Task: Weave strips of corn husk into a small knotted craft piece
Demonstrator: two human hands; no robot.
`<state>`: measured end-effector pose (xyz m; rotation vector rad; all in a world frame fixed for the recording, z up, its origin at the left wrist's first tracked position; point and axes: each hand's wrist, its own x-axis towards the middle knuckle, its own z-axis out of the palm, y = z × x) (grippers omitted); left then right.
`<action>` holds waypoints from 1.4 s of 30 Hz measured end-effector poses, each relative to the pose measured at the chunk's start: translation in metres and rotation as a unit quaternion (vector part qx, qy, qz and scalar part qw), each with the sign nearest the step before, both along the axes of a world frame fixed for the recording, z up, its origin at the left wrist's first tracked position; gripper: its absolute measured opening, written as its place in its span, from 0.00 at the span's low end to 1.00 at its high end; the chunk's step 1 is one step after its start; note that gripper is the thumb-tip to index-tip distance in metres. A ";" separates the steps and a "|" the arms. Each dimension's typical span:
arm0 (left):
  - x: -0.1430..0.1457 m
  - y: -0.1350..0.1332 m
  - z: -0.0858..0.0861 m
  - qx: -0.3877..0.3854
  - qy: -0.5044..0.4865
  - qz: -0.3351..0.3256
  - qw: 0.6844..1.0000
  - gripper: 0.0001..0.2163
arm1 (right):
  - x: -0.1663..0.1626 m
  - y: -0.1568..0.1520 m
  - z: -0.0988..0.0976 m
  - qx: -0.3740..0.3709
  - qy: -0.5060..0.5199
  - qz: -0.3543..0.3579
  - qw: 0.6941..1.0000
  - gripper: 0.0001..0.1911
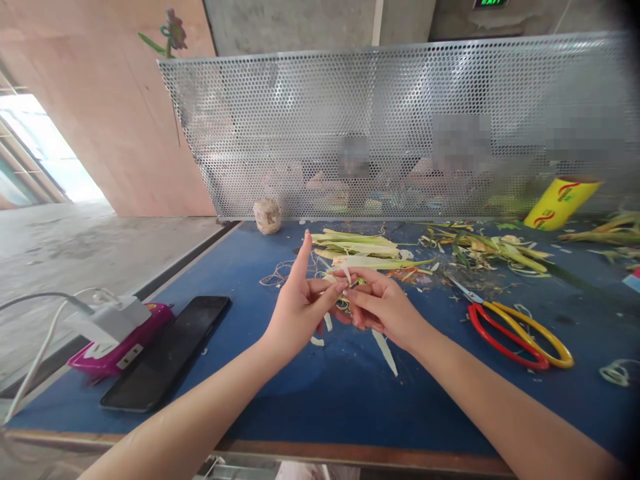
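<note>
Above the middle of the table, my left hand [299,301] and my right hand [381,303] meet at the fingertips. Both pinch a narrow pale strip of husk [347,275], with its short end poking up between them; the left thumb points upward. Beneath my right hand a longer pale strip [385,352] slants down; whether it is held or lies on the table I cannot tell. Small pale scraps [317,341] are below the fingers. Just behind my hands lies a pile of yellow-green husks [365,247], with thin tangled threads [277,273] to its left.
Scissors [479,303] with red and yellow handles lie at right, near more husk scraps [520,257]. A yellow cylinder [563,203] leans by the perforated metal screen [310,113]. A wrapped ball [267,217] stands at back left. Left are a phone [170,353] and a purple power strip [125,343].
</note>
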<state>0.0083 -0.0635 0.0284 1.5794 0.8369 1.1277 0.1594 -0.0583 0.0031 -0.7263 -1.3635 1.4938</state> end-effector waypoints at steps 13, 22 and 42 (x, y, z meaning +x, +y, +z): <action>0.000 0.005 0.002 -0.053 -0.019 0.005 0.998 0.42 | 0.001 0.004 -0.006 0.025 -0.040 0.022 0.999 0.11; 0.001 0.005 0.001 -0.068 -0.040 0.005 0.997 0.39 | 0.001 0.005 -0.006 0.032 -0.058 -0.005 0.998 0.12; 0.004 0.000 0.001 -0.132 -0.104 -0.106 0.980 0.42 | 0.010 0.003 0.007 -0.002 0.050 0.004 0.999 0.11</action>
